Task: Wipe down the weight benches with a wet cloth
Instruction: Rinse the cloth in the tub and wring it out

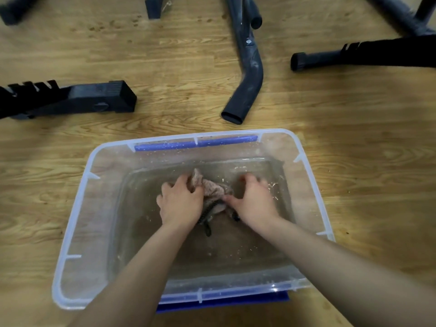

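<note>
1. The wooden floor fills the view.
2. Dark weight bench frames stand on the far floor: a square-section foot at left, a bent tube leg in the middle, and another foot at right.
3. A clear plastic tub with blue handles sits on the floor nearest the person, holding shallow, murky water.
4. Both forearms reach into the tub.
5. The left hand has its fingers curled tightly into the cloth.
6. The right hand grips the cloth's other side, thumb on its edge and fingers bent down.
7. The pinkish cloth lies bunched between the hands, in the water, mid-tub.
</note>
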